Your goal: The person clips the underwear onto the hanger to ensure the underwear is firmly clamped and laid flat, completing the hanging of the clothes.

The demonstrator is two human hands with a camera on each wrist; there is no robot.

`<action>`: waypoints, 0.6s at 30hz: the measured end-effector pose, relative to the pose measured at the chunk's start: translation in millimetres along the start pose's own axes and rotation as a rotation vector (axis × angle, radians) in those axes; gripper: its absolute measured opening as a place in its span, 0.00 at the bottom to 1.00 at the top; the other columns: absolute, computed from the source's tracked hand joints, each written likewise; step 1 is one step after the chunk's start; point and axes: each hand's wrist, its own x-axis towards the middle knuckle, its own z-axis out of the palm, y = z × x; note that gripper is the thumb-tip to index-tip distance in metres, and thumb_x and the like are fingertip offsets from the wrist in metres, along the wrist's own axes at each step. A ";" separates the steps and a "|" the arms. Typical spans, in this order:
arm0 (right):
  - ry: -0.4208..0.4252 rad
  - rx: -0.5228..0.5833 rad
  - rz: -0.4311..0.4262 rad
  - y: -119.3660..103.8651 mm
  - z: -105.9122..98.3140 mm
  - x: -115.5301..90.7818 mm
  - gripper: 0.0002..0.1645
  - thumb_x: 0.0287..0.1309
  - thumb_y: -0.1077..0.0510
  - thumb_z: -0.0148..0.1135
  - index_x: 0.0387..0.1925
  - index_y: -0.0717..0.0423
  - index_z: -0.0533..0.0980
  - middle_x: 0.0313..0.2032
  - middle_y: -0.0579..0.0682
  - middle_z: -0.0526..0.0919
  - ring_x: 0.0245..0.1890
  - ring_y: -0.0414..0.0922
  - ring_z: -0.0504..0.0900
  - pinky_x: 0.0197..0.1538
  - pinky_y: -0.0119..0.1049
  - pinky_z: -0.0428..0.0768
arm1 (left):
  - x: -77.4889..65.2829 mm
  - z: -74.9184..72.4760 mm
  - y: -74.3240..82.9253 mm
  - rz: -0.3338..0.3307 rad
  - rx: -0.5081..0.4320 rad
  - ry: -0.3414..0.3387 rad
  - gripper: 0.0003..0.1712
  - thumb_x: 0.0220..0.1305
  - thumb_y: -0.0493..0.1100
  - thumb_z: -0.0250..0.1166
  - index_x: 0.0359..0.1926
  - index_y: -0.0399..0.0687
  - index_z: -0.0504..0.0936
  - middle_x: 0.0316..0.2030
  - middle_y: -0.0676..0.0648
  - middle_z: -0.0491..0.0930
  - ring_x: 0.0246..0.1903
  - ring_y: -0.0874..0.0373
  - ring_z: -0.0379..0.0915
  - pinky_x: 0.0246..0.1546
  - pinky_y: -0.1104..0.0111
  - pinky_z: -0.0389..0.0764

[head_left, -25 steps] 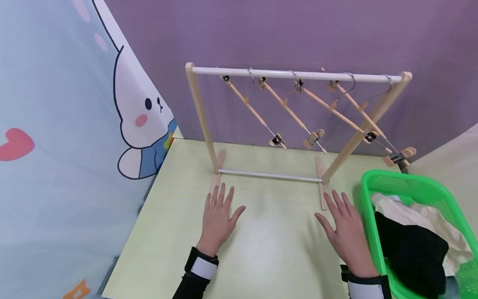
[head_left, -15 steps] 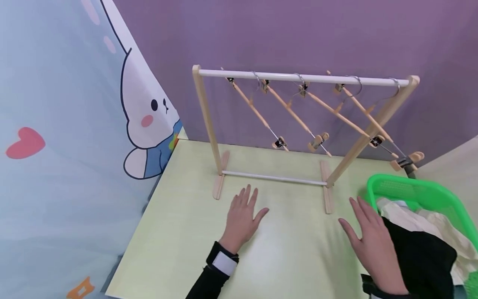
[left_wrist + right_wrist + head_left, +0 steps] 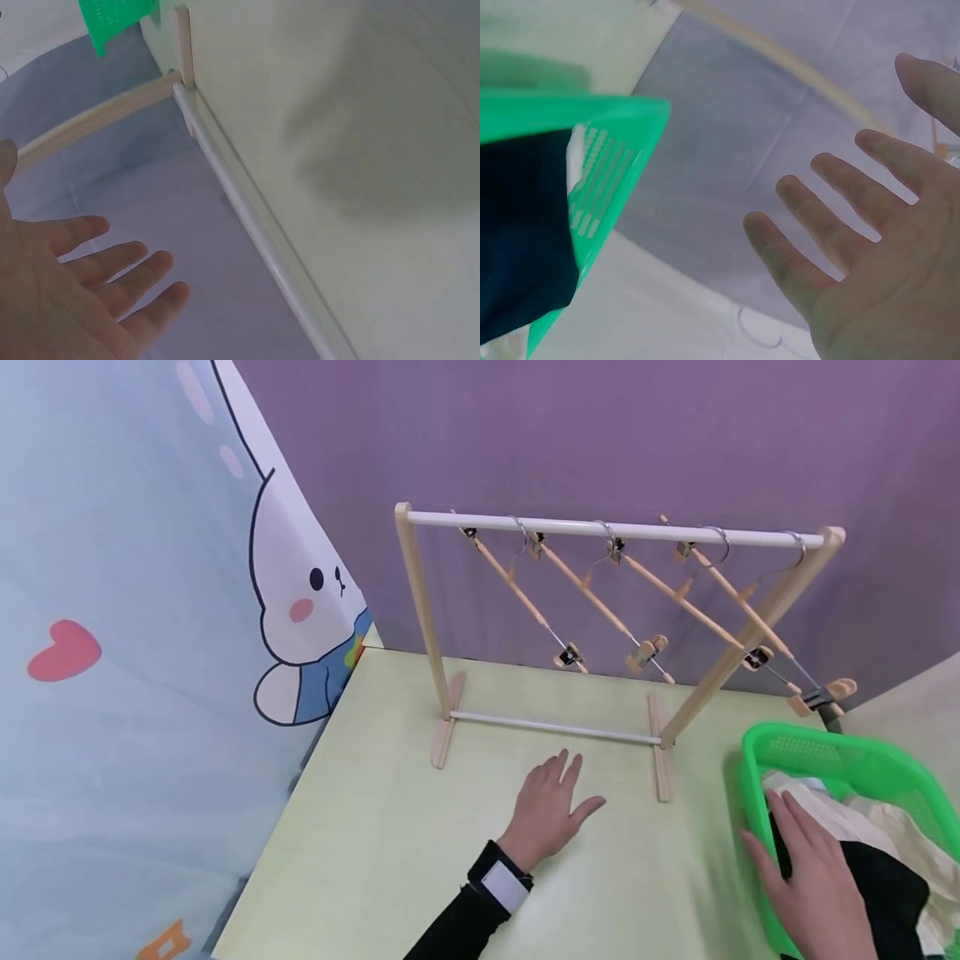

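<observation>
My left hand (image 3: 546, 810) hovers over the table in front of the rack, fingers extended and holding nothing. In the left wrist view, the same hand (image 3: 90, 285) shows its palm and spread fingers. Over the near left part of a green plastic basket (image 3: 840, 739) is my right hand (image 3: 817, 877), its fingers straight. Beneath and beside it lies a black cloth (image 3: 888, 885), with white and cream cloths (image 3: 903, 831) around it. In the right wrist view, the right hand (image 3: 885, 225) appears apart from the black cloth (image 3: 525, 232), with nothing in its grasp.
A wooden rack with a white top rail (image 3: 615, 531) stands at the back of the pale table (image 3: 375, 827). Several wooden clip hangers (image 3: 585, 589) hang from it, jutting forward. A purple backdrop (image 3: 600, 435) is behind; a printed curtain (image 3: 150, 760) borders the left.
Both hands have moved to the right. The right hand has gone from beside the basket to above the cloths in it. The view has shifted slightly.
</observation>
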 end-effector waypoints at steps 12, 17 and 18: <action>-0.045 -0.077 0.168 38.6 4.2 -16.5 0.42 0.74 0.47 0.51 0.77 0.61 0.47 0.72 0.73 0.52 0.65 0.76 0.54 0.68 0.68 0.49 | 19.2 30.4 39.6 0.065 -0.024 0.001 0.43 0.73 0.72 0.32 0.74 0.48 0.62 0.70 0.46 0.66 0.69 0.55 0.64 0.67 0.62 0.66; -0.050 -0.094 0.148 53.7 7.3 -17.8 0.42 0.73 0.48 0.52 0.75 0.66 0.49 0.68 0.78 0.56 0.60 0.77 0.60 0.62 0.70 0.56 | 25.6 41.0 57.7 0.105 -0.026 -0.019 0.43 0.74 0.71 0.32 0.73 0.49 0.64 0.69 0.47 0.68 0.68 0.56 0.65 0.66 0.64 0.67; -0.044 -0.095 0.128 57.5 8.1 -18.2 0.42 0.73 0.49 0.53 0.74 0.68 0.50 0.66 0.79 0.59 0.58 0.77 0.62 0.60 0.69 0.59 | 26.5 43.0 61.0 0.109 -0.026 -0.024 0.43 0.74 0.71 0.32 0.73 0.49 0.64 0.69 0.47 0.68 0.68 0.57 0.65 0.66 0.64 0.67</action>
